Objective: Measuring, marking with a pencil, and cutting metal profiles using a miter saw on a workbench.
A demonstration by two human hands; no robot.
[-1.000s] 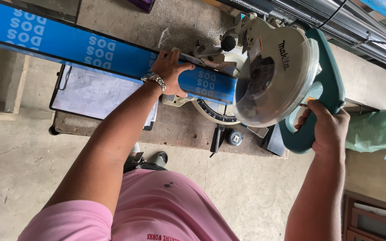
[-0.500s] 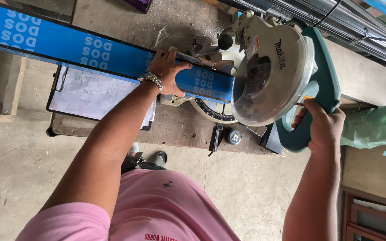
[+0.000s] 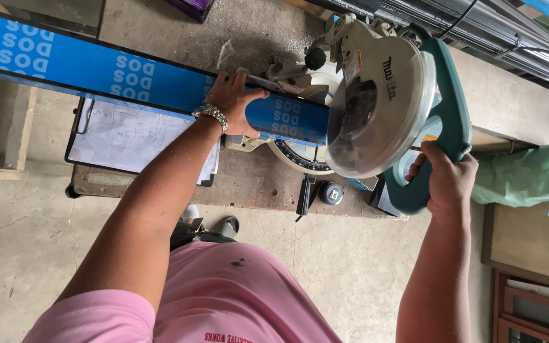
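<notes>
A long blue bar with white lettering [image 3: 96,70] lies across the bed of a mitre saw [image 3: 376,101]. My left hand [image 3: 236,101], with a metal watch at the wrist, presses flat on the bar just left of the blade guard. My right hand [image 3: 443,181] is closed round the saw's teal handle [image 3: 449,108]. The round blade guard sits low over the bar's right end, and the blade itself is hidden behind it.
A clipboard with paper [image 3: 128,136] lies on the low wooden board [image 3: 249,184] under the saw. Metal profiles [image 3: 478,32] are stacked at the top right. A green plastic bag [image 3: 528,174] sits to the right, on a concrete floor [image 3: 27,254].
The saw head and my right hand have come slightly lower and left in view, toward the bar. My left hand stays pressed on the bar.
</notes>
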